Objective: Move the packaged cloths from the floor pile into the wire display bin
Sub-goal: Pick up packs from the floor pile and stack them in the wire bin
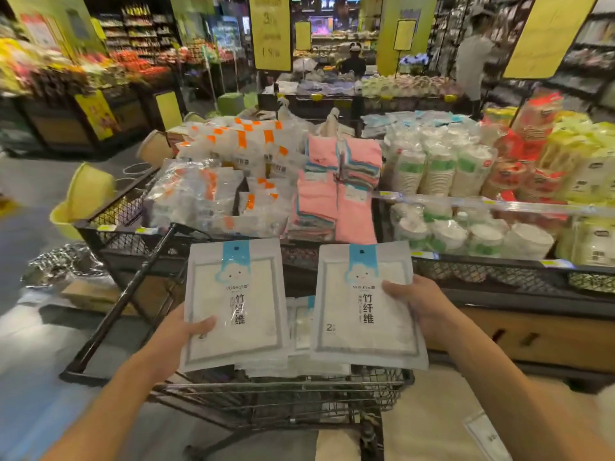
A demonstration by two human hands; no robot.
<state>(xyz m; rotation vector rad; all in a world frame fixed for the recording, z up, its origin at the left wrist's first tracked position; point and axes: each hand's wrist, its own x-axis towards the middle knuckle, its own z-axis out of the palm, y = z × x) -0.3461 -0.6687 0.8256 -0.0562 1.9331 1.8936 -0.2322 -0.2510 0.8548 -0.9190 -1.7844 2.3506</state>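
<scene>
Two flat white cloth packs with blue cloud headers are held up side by side in the lower middle of the frame. The left pack (234, 304) sits in the left hand (186, 331), which grips its lower left edge, thumb curled over the front and fingers hidden behind. The right pack (364, 304) is held by the right hand (421, 309) at its right edge, thumb pressed across the front near the printed characters, the other fingers out of sight behind the packet. The packs stand nearly upright, faces toward the camera, a narrow gap between them.

Through that gap and under both packs, more of the same white packets (301, 331) lie stacked in a wire bin (283, 394) low in the frame, directly below the hands. At the lower right corner another packet (486, 434) lies on a pale surface, blurred.

Beyond the hands, in the middle of the frame, a black mesh display table (109, 234) carries clear bags with orange labels (233, 168) on the left, folded pink towels (336, 191) in the centre, and sleeves of white paper cups and bowls (442, 201) to the right, with red and yellow packages (545, 154) at the far right. A yellow basin (86, 194) leans at the table's left end. In the upper part of the frame, yellow signs (271, 31) hang over blurred shelves, and a person in grey (472, 58) stands at upper right.
</scene>
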